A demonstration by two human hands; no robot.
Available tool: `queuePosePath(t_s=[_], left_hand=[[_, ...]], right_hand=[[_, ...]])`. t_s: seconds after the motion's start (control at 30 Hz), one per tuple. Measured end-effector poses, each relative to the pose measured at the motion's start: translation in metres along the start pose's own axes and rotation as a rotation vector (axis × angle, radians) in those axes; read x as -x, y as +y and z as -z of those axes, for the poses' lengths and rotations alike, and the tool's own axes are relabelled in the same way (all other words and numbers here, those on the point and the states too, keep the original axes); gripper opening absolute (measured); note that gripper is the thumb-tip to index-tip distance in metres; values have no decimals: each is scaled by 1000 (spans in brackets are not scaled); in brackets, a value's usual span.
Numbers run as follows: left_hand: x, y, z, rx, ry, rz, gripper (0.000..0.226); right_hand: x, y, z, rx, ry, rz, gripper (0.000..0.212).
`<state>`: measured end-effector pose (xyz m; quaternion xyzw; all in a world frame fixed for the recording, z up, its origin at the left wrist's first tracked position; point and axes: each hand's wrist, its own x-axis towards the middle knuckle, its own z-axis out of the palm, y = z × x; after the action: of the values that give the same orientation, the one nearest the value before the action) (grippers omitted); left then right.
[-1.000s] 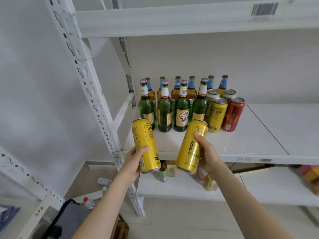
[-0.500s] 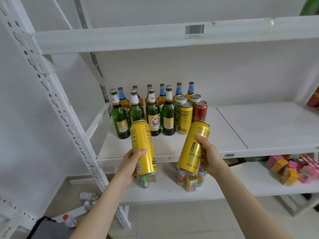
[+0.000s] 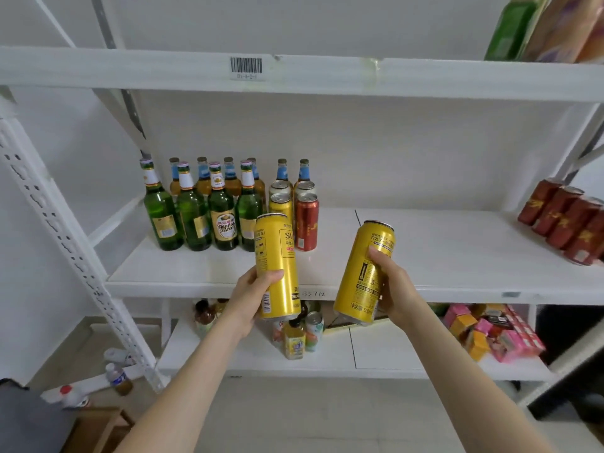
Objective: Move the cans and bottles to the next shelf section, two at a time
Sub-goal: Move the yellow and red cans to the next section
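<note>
My left hand (image 3: 250, 297) grips a tall yellow can (image 3: 276, 256) upright in front of the middle shelf (image 3: 441, 256). My right hand (image 3: 394, 291) grips a second yellow can (image 3: 362, 273), tilted with its top leaning right. Both cans hang in the air before the shelf's front edge. On the shelf's left part stand several green bottles (image 3: 192, 210), amber bottles with blue neck labels (image 3: 282, 173) behind them, gold cans (image 3: 280, 204) and a red can (image 3: 306, 223). A row of red cans (image 3: 562, 220) lies at the shelf's far right.
A white perforated upright (image 3: 65, 243) slants down the left. The lower shelf (image 3: 385, 358) holds small juice bottles (image 3: 294, 338) and pink and yellow boxes (image 3: 490, 331). Snack bags (image 3: 549, 24) sit on the top shelf at right. Plastic bottles (image 3: 116, 379) lie on the floor at left.
My view and both hands have shifted right along the shelf with the two yellow cans. The right section and its red cans have come into sight.
</note>
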<state>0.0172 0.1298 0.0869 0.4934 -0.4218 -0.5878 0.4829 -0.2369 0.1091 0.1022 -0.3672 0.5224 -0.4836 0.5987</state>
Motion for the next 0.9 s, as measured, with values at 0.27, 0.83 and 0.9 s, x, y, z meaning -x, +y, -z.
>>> queuePosePath(t_s=[0.27,0.83,0.9], left_hand=[[-11,-12,-89,-33,-41,-9,62],[-119,-23,-300,-151,-211,-36,65],[-126,-28,-332,-159,-225,-38,68]], right_hand=[[1,-13,87,-7,23,4,59],[-77,-68,284,-17,109,94,70],[-81,-78,313,-9,113,100,70]])
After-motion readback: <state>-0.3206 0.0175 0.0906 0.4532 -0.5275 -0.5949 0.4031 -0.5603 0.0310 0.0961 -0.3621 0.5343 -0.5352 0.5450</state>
